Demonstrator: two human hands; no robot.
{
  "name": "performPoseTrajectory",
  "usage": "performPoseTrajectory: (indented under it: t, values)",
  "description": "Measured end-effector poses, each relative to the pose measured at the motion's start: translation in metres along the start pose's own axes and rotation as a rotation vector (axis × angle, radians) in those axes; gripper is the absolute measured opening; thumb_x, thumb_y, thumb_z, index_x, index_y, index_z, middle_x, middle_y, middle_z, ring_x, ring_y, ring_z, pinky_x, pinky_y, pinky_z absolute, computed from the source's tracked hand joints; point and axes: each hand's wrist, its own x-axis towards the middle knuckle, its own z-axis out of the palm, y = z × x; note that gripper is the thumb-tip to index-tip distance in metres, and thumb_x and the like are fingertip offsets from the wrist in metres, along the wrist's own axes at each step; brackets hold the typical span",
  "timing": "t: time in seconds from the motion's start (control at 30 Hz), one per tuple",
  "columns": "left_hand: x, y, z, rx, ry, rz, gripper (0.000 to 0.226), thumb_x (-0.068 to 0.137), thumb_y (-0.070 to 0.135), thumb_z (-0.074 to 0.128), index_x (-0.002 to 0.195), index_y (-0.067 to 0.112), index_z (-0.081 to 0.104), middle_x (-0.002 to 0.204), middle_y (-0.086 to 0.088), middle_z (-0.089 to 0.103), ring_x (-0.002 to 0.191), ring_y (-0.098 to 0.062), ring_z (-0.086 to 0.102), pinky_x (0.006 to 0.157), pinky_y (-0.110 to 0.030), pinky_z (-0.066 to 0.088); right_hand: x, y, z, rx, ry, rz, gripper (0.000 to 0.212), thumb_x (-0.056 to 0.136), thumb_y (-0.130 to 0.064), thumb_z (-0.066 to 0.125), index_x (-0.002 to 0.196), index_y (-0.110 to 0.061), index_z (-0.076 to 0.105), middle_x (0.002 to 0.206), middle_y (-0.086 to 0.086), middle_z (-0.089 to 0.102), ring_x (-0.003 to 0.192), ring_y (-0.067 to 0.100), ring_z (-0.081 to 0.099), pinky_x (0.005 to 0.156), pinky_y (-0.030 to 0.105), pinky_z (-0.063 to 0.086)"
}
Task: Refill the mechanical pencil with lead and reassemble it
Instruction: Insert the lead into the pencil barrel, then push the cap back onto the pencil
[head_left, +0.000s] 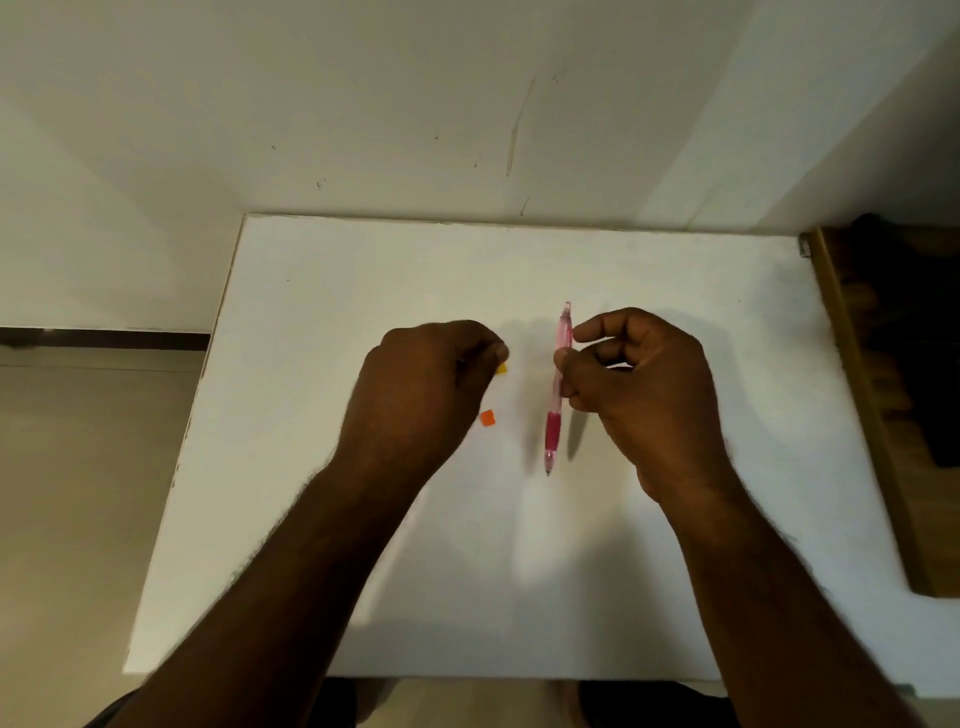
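My right hand (634, 384) pinches a pink translucent mechanical pencil (557, 384) at mid-barrel and holds it nearly upright, tip down just above the white table (363, 571). The pencil has a darker pink grip near its tip. My left hand (426, 384) is curled to the left of the pencil, fingers closed around a small yellow piece (501, 369) that only partly shows below the fingertips. A small orange piece (487, 418) lies on the table just below my left hand.
The white table stands against a white wall (415, 130). A brown wooden piece of furniture (883, 415) runs along the table's right edge. Beige floor (78, 493) lies to the left.
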Motion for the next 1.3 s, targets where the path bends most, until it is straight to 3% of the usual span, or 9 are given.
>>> performPoseTrajectory:
  t: [0.17, 0.43, 0.57, 0.67, 0.77, 0.93, 1.07, 1.13, 1.3]
  values:
    - [0.004, -0.013, -0.005, 0.144, 0.027, -0.157, 0.016, 0.091, 0.031, 0.066, 0.105, 0.030, 0.074, 0.098, 0.008, 0.074, 0.092, -0.015, 0.067, 0.074, -0.025, 0.043, -0.002, 0.013, 0.009, -0.245, -0.007, -0.044, 0.009, 0.084, -0.024, 0.080, 0.091, -0.025, 0.074, 0.078, -0.011, 0.074, 0.073, 0.011, 0.072, 0.080, 0.039, 0.061]
    - [0.003, -0.018, -0.005, 0.177, 0.013, -0.199, 0.019, 0.089, 0.028, 0.071, 0.107, 0.029, 0.074, 0.101, 0.006, 0.070, 0.087, -0.009, 0.057, 0.074, -0.022, 0.036, 0.001, 0.018, 0.014, -0.415, 0.013, -0.083, 0.004, 0.090, -0.028, 0.075, 0.086, -0.027, 0.073, 0.076, -0.015, 0.068, 0.071, 0.007, 0.065, 0.074, 0.028, 0.054]
    - [0.005, -0.018, -0.005, 0.177, 0.030, -0.210, 0.018, 0.090, 0.028, 0.069, 0.108, 0.028, 0.074, 0.102, 0.006, 0.071, 0.092, -0.013, 0.062, 0.074, -0.023, 0.037, -0.006, 0.012, 0.016, -0.477, 0.045, -0.263, 0.010, 0.089, -0.032, 0.077, 0.095, -0.025, 0.074, 0.085, -0.009, 0.070, 0.073, 0.010, 0.062, 0.073, 0.025, 0.044]
    - [0.006, -0.018, -0.005, 0.181, 0.042, -0.220, 0.018, 0.091, 0.028, 0.068, 0.108, 0.029, 0.074, 0.103, 0.006, 0.071, 0.092, -0.012, 0.062, 0.074, -0.024, 0.037, -0.019, 0.004, 0.030, -0.498, -0.087, -0.438, 0.016, 0.088, -0.032, 0.077, 0.102, -0.025, 0.077, 0.088, -0.005, 0.072, 0.074, 0.016, 0.064, 0.075, 0.027, 0.048]
    - [0.005, -0.019, -0.004, 0.181, 0.040, -0.202, 0.019, 0.090, 0.029, 0.070, 0.108, 0.028, 0.074, 0.103, 0.005, 0.072, 0.090, -0.013, 0.063, 0.074, -0.024, 0.038, -0.029, 0.005, 0.043, -0.623, -0.237, -0.470, 0.019, 0.094, -0.032, 0.069, 0.110, -0.025, 0.077, 0.099, 0.000, 0.072, 0.088, 0.023, 0.067, 0.080, 0.039, 0.057]
    - [0.003, -0.019, -0.001, 0.189, 0.023, -0.153, 0.024, 0.086, 0.033, 0.075, 0.109, 0.027, 0.073, 0.102, 0.006, 0.071, 0.086, -0.009, 0.058, 0.074, -0.023, 0.038, -0.029, 0.010, 0.045, -0.689, -0.256, -0.497, 0.020, 0.099, -0.029, 0.060, 0.107, -0.022, 0.076, 0.103, 0.001, 0.070, 0.092, 0.023, 0.065, 0.080, 0.038, 0.057]
    - [0.003, -0.019, 0.002, 0.227, -0.012, -0.125, 0.028, 0.083, 0.036, 0.077, 0.110, 0.027, 0.072, 0.106, 0.004, 0.068, 0.099, -0.018, 0.062, 0.083, -0.034, 0.050, -0.025, 0.008, 0.038, -0.556, -0.169, -0.420, 0.006, 0.089, -0.031, 0.074, 0.093, -0.027, 0.076, 0.087, -0.009, 0.069, 0.075, 0.011, 0.062, 0.069, 0.025, 0.044]
    - [0.003, -0.018, 0.004, 0.260, -0.028, -0.109, 0.025, 0.083, 0.036, 0.076, 0.105, 0.027, 0.074, 0.102, 0.005, 0.067, 0.098, -0.019, 0.061, 0.081, -0.036, 0.050, -0.020, 0.007, 0.030, -0.342, -0.112, -0.285, 0.006, 0.083, -0.031, 0.081, 0.086, -0.029, 0.077, 0.075, -0.016, 0.070, 0.061, 0.002, 0.062, 0.065, 0.022, 0.047]
    - [0.003, -0.015, 0.005, 0.266, -0.066, -0.124, 0.010, 0.084, 0.037, 0.072, 0.090, 0.028, 0.074, 0.089, 0.007, 0.062, 0.089, -0.017, 0.060, 0.074, -0.034, 0.049, -0.007, 0.004, 0.014, 0.198, -0.072, 0.036, 0.010, 0.084, -0.016, 0.082, 0.088, -0.024, 0.080, 0.077, -0.003, 0.079, 0.070, 0.018, 0.076, 0.072, 0.038, 0.063]
